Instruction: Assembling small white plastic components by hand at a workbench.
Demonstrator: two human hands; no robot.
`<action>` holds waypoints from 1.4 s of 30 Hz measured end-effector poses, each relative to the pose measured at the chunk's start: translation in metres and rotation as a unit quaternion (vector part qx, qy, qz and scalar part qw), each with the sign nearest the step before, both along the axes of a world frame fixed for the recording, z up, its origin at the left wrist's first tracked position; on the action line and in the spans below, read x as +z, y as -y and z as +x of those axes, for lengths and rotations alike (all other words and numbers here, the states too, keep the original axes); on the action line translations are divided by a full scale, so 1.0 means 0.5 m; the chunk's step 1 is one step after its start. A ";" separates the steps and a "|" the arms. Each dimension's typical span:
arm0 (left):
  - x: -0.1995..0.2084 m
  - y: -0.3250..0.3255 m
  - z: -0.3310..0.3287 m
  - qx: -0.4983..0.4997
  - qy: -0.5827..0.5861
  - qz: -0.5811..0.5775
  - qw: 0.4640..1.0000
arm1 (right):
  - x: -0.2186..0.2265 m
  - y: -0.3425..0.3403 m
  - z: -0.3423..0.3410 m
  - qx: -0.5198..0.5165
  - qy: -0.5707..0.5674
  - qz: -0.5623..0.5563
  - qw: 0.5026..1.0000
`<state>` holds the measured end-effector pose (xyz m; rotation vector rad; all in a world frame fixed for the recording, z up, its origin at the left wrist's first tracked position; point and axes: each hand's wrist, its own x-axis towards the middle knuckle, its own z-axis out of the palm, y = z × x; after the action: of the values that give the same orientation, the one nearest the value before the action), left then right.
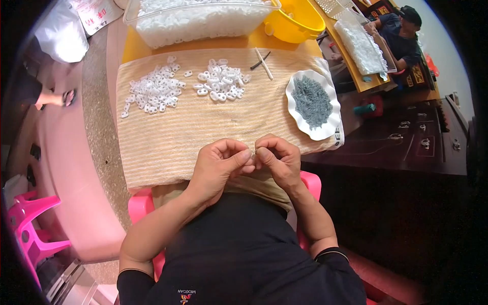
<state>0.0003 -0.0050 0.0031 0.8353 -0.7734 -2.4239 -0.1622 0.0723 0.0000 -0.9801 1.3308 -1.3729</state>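
My left hand (223, 161) and my right hand (277, 160) meet at the near edge of the cloth-covered table, thumbs and fingertips pinched close together. Whatever sits between the fingertips is too small to make out. Beyond them on the striped cloth (203, 127) lie two heaps of small white plastic pieces with holes: a wider left heap (155, 89) and a smaller middle heap (222, 81). To the right, a white wavy-edged dish (322, 133) holds many small grey-blue, slender pieces (312, 100). A thin white stick (264, 63) crosses a short black stick (261, 61) near the back.
At the back stand a clear plastic bin (198, 28) full of white pieces and a yellow basin (295, 25). Another person (401, 35) sits at a table far right beside a tray of white pieces (361, 48). Pink stool (38, 229) at left; someone's foot (61, 98) behind it.
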 end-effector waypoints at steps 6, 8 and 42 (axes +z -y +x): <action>-0.005 -0.001 0.001 0.008 -0.007 0.003 1.000 | -0.003 0.004 0.001 0.008 0.016 0.011 1.000; -0.008 0.000 0.000 0.013 -0.009 0.002 1.000 | 0.001 0.005 0.003 0.008 0.023 0.012 1.000; -0.002 -0.001 0.001 0.007 0.018 0.007 1.000 | 0.004 0.004 0.012 -0.005 0.030 0.030 0.999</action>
<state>0.0007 -0.0045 0.0019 0.8893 -0.7621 -2.4097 -0.1563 0.0701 0.0021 -0.8852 1.3259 -1.3519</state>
